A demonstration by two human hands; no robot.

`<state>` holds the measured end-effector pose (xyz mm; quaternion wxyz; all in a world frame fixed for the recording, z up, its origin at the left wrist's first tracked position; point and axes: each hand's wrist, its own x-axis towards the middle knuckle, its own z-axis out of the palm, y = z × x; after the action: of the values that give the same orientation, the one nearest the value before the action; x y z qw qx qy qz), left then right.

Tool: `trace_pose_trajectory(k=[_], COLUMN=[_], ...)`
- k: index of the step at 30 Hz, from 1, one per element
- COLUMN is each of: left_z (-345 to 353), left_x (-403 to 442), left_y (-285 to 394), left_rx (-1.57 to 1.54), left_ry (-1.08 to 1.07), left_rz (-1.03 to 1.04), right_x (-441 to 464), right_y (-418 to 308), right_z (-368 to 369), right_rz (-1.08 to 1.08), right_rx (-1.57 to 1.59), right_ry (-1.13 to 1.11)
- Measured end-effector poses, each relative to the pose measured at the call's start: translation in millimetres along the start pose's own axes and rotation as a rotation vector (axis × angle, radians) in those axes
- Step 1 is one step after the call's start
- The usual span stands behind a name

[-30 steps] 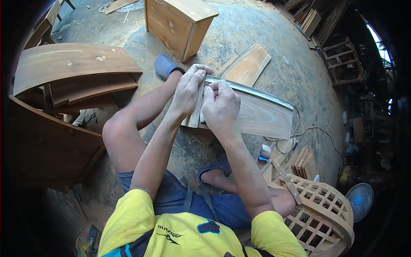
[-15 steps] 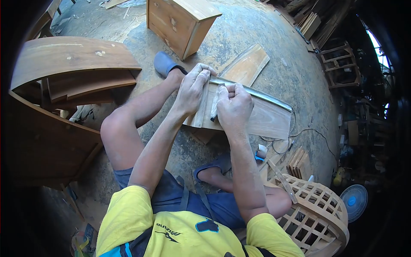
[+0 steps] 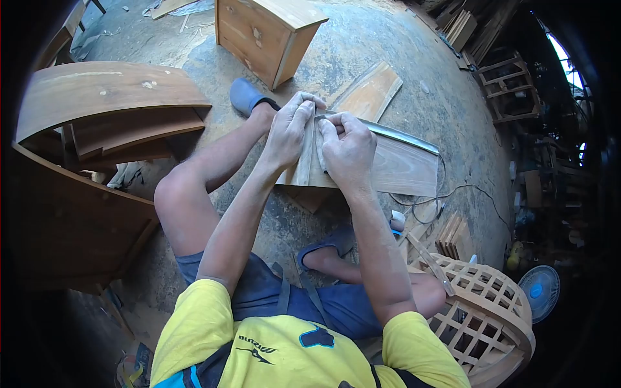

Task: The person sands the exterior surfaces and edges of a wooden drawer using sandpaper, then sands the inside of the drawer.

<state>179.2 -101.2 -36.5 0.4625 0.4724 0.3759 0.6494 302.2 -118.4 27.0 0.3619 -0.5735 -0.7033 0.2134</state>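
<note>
My left hand [image 3: 289, 132] is closed around the upper end of a narrow wooden strip [image 3: 306, 155] at the left end of a pale wooden panel [image 3: 407, 169]. A shiny, metal-looking edge [image 3: 404, 137] runs along the panel's far side. Close beside it, my right hand [image 3: 350, 150] pinches a pale, dusty folded piece [image 3: 321, 150] against the panel next to the strip. The fingers partly cover this piece, and I cannot tell its material. Both hands look dusty.
Another board [image 3: 372, 94] lies on the floor beyond the panel. A wooden cabinet piece [image 3: 268, 39] stands ahead, and curved furniture [image 3: 116, 84] is at left. On the right are a lattice frame [image 3: 479, 291], a fan [image 3: 539, 293], a cable [image 3: 479, 187] and small wood blocks [image 3: 455, 236].
My right hand has moved left with the folded piece, closer to my left hand and the strip. My left hand keeps its hold. The view has shifted slightly.
</note>
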Motion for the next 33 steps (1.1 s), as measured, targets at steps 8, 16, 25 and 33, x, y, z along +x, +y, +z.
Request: trace_pose_trajectory(k=[8,16,25,33], left_z=[-1,-12,-10,-8], left_x=[1,6,2,-2], left_y=[-11,-12,0,2], left_rx=[-0.041,0.04,0.026,0.074], left_ry=[-0.025,-0.053,-0.071,-0.038], left_rz=[0.052,-0.015,-0.074,-0.105], right_x=[-63,-51,-23,-13], right_y=[-10,-5,5,11], right_z=[-17,-3,14,21], right_rz=[-0.034,-0.09,-0.056,-0.117], right_rx=[0.162,0.174,0.232,0.207], right_ry=[0.008,0.073,0.088,0.173])
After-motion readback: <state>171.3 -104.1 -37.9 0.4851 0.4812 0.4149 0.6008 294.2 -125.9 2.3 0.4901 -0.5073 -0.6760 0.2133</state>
